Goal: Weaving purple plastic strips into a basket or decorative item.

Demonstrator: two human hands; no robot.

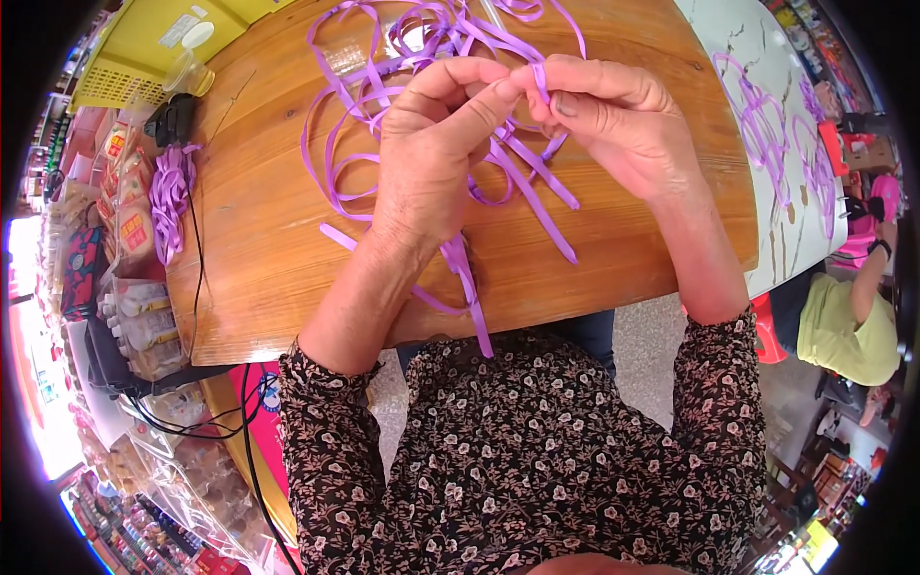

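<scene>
Over the far part of the wooden table (278,240), my two hands meet, fingertips touching. My left hand (446,139) is closed in a pinch, thumb against forefinger, on a purple ribbon. A short loop of the same purple ribbon (540,80) rises between the fingers of my right hand (613,115), which is closed on it. Beneath and behind them lies a tangled heap of purple ribbons (342,182). Several loose ends, such as one ribbon end (556,235), trail toward me, and another hangs past the table's near edge below my left wrist. What lies between the fingertips is partly hidden.
A bundle of purple ribbon (171,196) hangs at the table's left edge, near a yellow crate (125,77) and a clear plastic cup (192,75). To the right, a white marbled table (709,24) holds more purple ribbons. Beyond it sits a person in a yellow-green shirt (843,326).
</scene>
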